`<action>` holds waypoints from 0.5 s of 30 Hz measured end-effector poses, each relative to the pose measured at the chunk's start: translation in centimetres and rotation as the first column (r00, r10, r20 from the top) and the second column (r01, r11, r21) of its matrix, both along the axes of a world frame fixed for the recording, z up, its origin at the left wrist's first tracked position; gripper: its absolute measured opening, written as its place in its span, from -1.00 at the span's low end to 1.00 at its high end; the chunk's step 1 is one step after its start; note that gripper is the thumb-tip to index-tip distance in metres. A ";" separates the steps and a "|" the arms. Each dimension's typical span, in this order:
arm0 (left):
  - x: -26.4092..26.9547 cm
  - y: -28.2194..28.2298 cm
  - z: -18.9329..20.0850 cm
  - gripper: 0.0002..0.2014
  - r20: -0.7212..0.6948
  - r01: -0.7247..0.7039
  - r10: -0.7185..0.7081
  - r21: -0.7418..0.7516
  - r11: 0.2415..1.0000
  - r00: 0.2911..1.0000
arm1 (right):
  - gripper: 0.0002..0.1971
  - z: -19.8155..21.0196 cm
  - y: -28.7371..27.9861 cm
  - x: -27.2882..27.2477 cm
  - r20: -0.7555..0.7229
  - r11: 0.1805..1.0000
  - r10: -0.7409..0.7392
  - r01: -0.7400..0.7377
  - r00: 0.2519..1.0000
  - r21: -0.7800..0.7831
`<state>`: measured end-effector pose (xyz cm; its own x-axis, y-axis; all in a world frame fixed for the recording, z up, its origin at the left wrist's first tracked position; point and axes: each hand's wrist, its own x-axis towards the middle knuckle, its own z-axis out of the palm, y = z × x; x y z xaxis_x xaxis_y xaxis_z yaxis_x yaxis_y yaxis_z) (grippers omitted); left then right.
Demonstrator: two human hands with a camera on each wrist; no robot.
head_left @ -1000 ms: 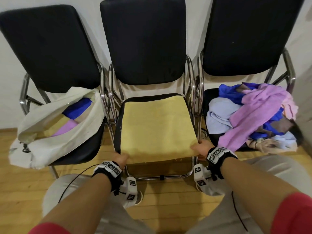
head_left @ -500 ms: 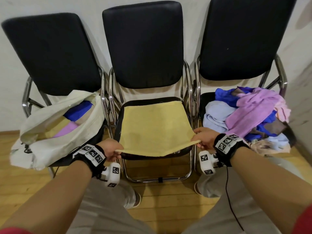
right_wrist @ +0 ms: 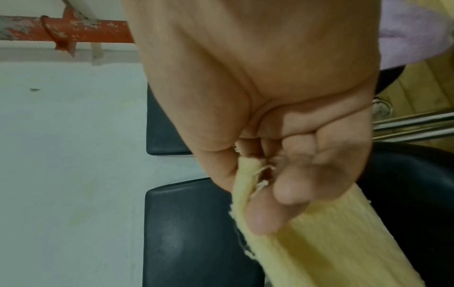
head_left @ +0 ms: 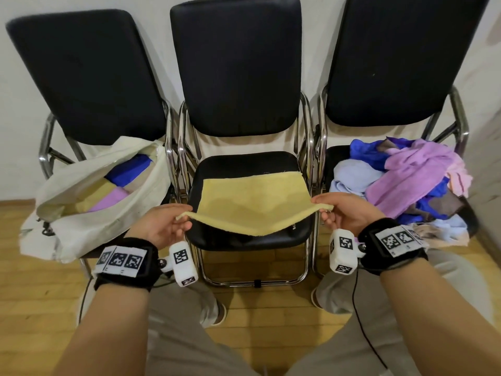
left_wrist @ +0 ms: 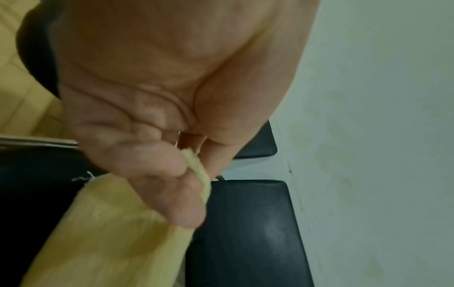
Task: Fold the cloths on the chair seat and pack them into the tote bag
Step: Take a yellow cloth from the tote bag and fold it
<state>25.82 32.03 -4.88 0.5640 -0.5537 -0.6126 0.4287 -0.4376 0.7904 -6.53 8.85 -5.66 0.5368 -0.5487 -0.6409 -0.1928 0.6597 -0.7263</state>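
- The yellow cloth (head_left: 252,202) lies in the centre of the head view, on the seat of the middle chair (head_left: 244,164); its far edge rests flat on the seat and its near edge is lifted up from it.
- The left hand (head_left: 160,223), at the centre left of the frame, pinches the near left corner of the cloth between the thumb and the fingers (left_wrist: 172,196).
- The right hand (head_left: 344,213), at the centre right, pinches the near right corner in the same way; in the right wrist view the thumb presses the frayed edge against the curled fingers (right_wrist: 287,186).
- Between the two hands the near edge hangs in a low curve above the front of the seat.
- The tote bag (head_left: 81,202), cream white, lies open on the left chair, at the middle left of the frame; folded blue, yellow and purple cloths are visible inside its mouth.
- The pile of unfolded cloths (head_left: 406,183), purple, blue, light blue and pink, lies on the seat of the right chair, at the middle right of the frame.
- A wooden floor (head_left: 40,308) shows under the chairs.
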 end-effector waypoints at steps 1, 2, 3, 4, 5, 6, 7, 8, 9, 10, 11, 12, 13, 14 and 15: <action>0.1 -0.1 -0.1 -0.94 -0.030 -0.036 0.035 -0.022 0.999 0.999 | -0.73 -0.2 0.0 0.2 0.027 0.999 -0.035 0.034 0.999 0.029; 0.1 -0.3 -0.2 -0.94 -0.062 -0.070 0.067 -0.042 0.997 0.996 | -0.74 -0.5 0.0 0.3 0.057 0.996 -0.074 0.071 0.996 0.053; 0.2 -0.6 -0.4 -0.95 -0.092 -0.104 0.098 -0.062 0.993 0.991 | -0.75 -0.7 -0.1 0.4 0.089 0.992 -0.111 0.104 0.990 0.072; 0.1 -0.9 -0.7 -0.95 -0.120 -0.139 0.128 -0.082 0.987 0.984 | -0.77 -0.9 -0.3 0.5 0.116 0.987 -0.144 0.134 0.983 0.091; 0.1 -1.2 -1.1 -0.96 -0.147 -0.175 0.159 -0.102 0.979 0.976 | -0.78 -1.1 -0.4 0.6 0.139 0.982 -0.169 0.154 0.976 0.111; 0.1 -1.5 -1.6 -0.95 -0.177 -0.211 0.187 -0.125 0.969 0.966 | -0.75 -1.2 -0.5 0.7 0.153 0.978 -0.183 0.164 0.971 0.127; 0.1 -1.7 -1.9 -0.94 -0.212 -0.242 0.208 -0.149 0.959 0.955 | -0.70 -1.3 -0.7 0.9 0.162 0.976 -0.191 0.170 0.968 0.136; 0.1 -2.0 -2.3 -0.93 -0.250 -0.268 0.221 -0.171 0.948 0.943 | -0.65 -1.5 -1.0 1.2 0.167 0.975 -0.198 0.176 0.966 0.139; 0.2 -2.2 -2.7 -0.91 -0.290 -0.292 0.230 -0.190 0.938 0.929 | -0.60 -1.6 -1.3 1.4 0.174 0.974 -0.206 0.183 0.963 0.135; 0.4 -2.6 -3.1 -0.84 -0.328 -0.316 0.238 -0.209 0.926 0.914 | -0.56 -1.9 -1.7 1.8 0.182 0.972 -0.216 0.194 0.959 0.129; 0.6 -2.9 -3.5 -0.75 -0.359 -0.338 0.245 -0.223 0.914 0.901 | -0.54 -2.1 -2.1 2.1 0.196 0.972 -0.223 0.202 0.955 0.124; 0.8 -3.3 -3.9 -0.66 -0.378 -0.356 0.252 -0.235 0.904 0.891 | -0.53 -2.5 -2.6 2.5 0.205 0.970 -0.233 0.211 0.951 0.120; 1.0 -3.8 -4.3 -0.60 -0.391 -0.369 0.256 -0.248 0.896 0.884 | -0.54 -2.8 -3.1 3.0 0.213 0.967 -0.245 0.223 0.946 0.122; 1.2 -4.3 -4.6 -0.56 -0.402 -0.381 0.260 -0.259 0.888 0.878 | -0.57 -3.1 -3.6 3.4 0.214 0.963 -0.260 0.236 0.941 0.130; 1.4 -4.8 -4.9 -0.54 -0.414 -0.391 0.261 -0.268 0.881 0.872 | -0.60 -3.4 -4.1 3.9 0.215 0.958 -0.276 0.249 0.937 0.143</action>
<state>27.27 27.23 -9.82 0.5281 -0.5824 -0.6180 0.7775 0.0390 0.6276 -2.65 4.72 -9.04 0.5232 -0.6219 -0.5827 0.1618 0.7438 -0.6485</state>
